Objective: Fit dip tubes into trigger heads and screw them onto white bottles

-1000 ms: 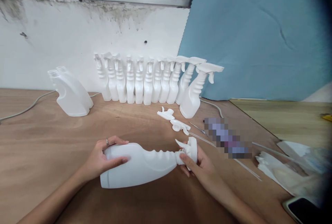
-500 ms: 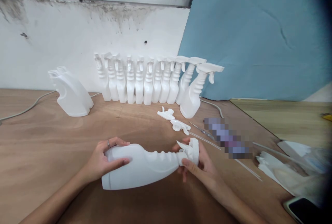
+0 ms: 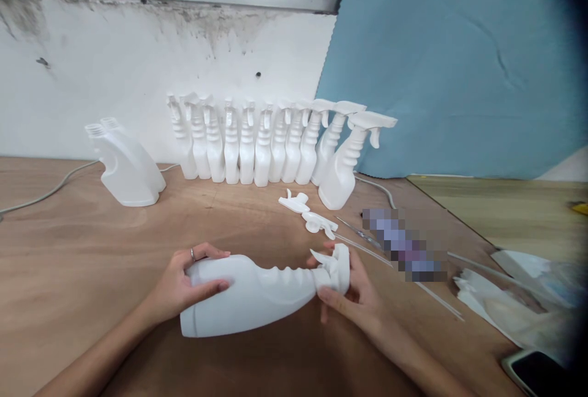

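A white spray bottle (image 3: 250,296) lies on its side in front of me, base to the left and neck to the right. My left hand (image 3: 188,277) is wrapped round its base end, thumb in front and fingers over the top. At the neck sits a white trigger sprayer head (image 3: 337,268), its trigger pointing up and left. My right hand (image 3: 353,296) grips the collar of that head, thumb on the near side; its other fingers are partly hidden behind. Beyond them, two loose trigger sprayer heads (image 3: 319,224) lie on the wooden table (image 3: 220,216).
A row of several white spray bottles (image 3: 262,161) with heads stands along the wall. Two bottles without heads (image 3: 133,170) stand at the left. To the right are thin tubes (image 3: 441,300), a pointed metal tool (image 3: 361,233), plastic bags (image 3: 487,305) and a phone (image 3: 537,372).
My right thumb has slid slightly left and down along the collar, and the sprayer head has shifted a little left. My left hand and the bottle body have stayed almost still.
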`<state>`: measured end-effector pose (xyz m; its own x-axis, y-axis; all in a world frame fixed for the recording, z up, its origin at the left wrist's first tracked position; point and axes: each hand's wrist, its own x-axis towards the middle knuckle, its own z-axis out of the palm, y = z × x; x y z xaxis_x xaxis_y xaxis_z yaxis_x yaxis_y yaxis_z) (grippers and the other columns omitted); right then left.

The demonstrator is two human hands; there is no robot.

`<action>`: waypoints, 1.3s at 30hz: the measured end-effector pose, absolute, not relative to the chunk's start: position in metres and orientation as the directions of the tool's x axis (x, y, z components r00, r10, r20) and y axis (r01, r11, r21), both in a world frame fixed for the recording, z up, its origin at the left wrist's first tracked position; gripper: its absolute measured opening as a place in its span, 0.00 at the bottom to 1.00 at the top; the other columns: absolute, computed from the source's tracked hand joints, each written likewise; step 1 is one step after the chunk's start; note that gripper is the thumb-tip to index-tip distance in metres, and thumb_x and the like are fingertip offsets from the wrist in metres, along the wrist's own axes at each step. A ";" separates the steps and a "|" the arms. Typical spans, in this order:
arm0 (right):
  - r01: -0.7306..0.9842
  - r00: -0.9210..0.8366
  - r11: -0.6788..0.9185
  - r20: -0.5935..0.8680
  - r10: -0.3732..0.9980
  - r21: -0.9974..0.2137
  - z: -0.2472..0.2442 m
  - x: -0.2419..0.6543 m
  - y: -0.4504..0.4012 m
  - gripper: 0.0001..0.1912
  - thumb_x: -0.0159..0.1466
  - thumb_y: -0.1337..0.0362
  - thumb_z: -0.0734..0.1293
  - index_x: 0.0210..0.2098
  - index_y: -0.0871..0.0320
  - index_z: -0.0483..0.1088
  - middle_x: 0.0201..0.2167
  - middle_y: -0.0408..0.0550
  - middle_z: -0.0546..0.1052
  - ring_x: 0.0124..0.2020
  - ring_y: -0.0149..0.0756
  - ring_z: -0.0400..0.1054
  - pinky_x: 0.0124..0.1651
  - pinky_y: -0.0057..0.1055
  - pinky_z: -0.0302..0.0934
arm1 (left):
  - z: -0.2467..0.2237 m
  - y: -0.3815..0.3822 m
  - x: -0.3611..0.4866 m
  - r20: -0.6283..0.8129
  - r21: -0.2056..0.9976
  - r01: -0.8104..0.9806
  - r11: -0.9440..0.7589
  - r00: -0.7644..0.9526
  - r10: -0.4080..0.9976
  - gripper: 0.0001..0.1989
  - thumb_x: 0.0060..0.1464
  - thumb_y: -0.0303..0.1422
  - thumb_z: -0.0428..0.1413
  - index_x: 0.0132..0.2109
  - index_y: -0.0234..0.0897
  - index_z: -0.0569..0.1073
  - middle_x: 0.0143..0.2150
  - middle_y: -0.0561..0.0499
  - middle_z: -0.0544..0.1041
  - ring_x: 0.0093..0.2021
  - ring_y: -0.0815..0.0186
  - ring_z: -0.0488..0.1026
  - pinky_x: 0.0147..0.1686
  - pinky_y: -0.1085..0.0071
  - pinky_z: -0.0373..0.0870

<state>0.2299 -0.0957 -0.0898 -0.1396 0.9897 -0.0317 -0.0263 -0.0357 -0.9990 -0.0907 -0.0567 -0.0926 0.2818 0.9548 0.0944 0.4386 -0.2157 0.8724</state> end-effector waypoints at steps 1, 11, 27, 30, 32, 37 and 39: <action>-0.007 -0.130 -0.056 -0.055 0.990 -0.998 -0.090 0.230 -0.095 0.32 0.60 0.51 0.73 0.53 0.53 0.52 0.28 0.40 0.75 0.16 0.29 0.65 0.19 0.26 0.62 | -0.093 -0.057 -0.091 0.092 0.872 0.440 -0.215 0.284 0.955 0.16 0.47 0.43 0.66 0.42 0.44 0.76 0.47 0.51 0.80 0.49 0.52 0.76 0.49 0.59 0.74; -0.053 -0.140 -0.061 -0.053 0.989 -0.997 -0.091 0.232 -0.091 0.31 0.61 0.54 0.73 0.54 0.54 0.53 0.33 0.43 0.76 0.13 0.24 0.61 0.17 0.25 0.60 | -0.094 -0.055 -0.089 0.078 0.874 0.441 -0.204 0.286 0.955 0.17 0.47 0.44 0.65 0.43 0.42 0.76 0.48 0.48 0.79 0.50 0.51 0.75 0.51 0.56 0.73; -0.302 -0.069 -0.182 -0.169 0.983 -0.936 -0.083 0.223 -0.097 0.31 0.56 0.57 0.77 0.54 0.56 0.64 0.27 0.39 0.68 0.16 0.23 0.55 0.18 0.23 0.54 | -0.090 -0.059 -0.086 0.226 0.832 0.446 -0.330 0.270 0.936 0.16 0.45 0.42 0.67 0.42 0.44 0.77 0.43 0.50 0.81 0.42 0.54 0.77 0.42 0.62 0.75; -0.399 -0.230 -0.168 -0.079 0.970 -0.902 -0.078 0.223 -0.099 0.35 0.54 0.55 0.77 0.58 0.49 0.63 0.41 0.46 0.71 0.21 0.29 0.64 0.23 0.32 0.64 | -0.091 -0.056 -0.085 0.087 0.909 0.373 -0.186 0.267 0.960 0.17 0.44 0.43 0.67 0.40 0.42 0.77 0.45 0.48 0.80 0.47 0.51 0.76 0.45 0.60 0.75; -0.423 -0.318 -0.163 -0.023 0.948 -0.891 -0.074 0.223 -0.099 0.38 0.51 0.53 0.78 0.58 0.50 0.64 0.45 0.49 0.71 0.24 0.32 0.65 0.27 0.35 0.66 | -0.093 -0.053 -0.084 0.023 0.942 0.318 -0.110 0.266 0.964 0.17 0.44 0.44 0.66 0.38 0.40 0.75 0.46 0.46 0.79 0.47 0.50 0.76 0.45 0.59 0.75; -0.321 -0.295 -0.130 -0.032 0.955 -0.938 -0.077 0.222 -0.102 0.36 0.50 0.49 0.79 0.55 0.52 0.69 0.36 0.48 0.74 0.25 0.34 0.61 0.29 0.33 0.62 | -0.098 -0.053 -0.079 -0.076 0.971 0.238 -0.005 0.333 0.940 0.19 0.45 0.45 0.66 0.38 0.39 0.71 0.48 0.47 0.78 0.46 0.54 0.75 0.42 0.63 0.74; -0.235 -0.219 -0.088 -0.036 0.975 -0.968 -0.083 0.222 -0.104 0.31 0.54 0.49 0.77 0.53 0.53 0.69 0.31 0.46 0.72 0.25 0.35 0.61 0.28 0.32 0.61 | -0.099 -0.055 -0.077 -0.081 0.977 0.214 -0.002 0.377 0.923 0.19 0.45 0.45 0.66 0.39 0.39 0.70 0.47 0.47 0.77 0.46 0.55 0.75 0.42 0.64 0.73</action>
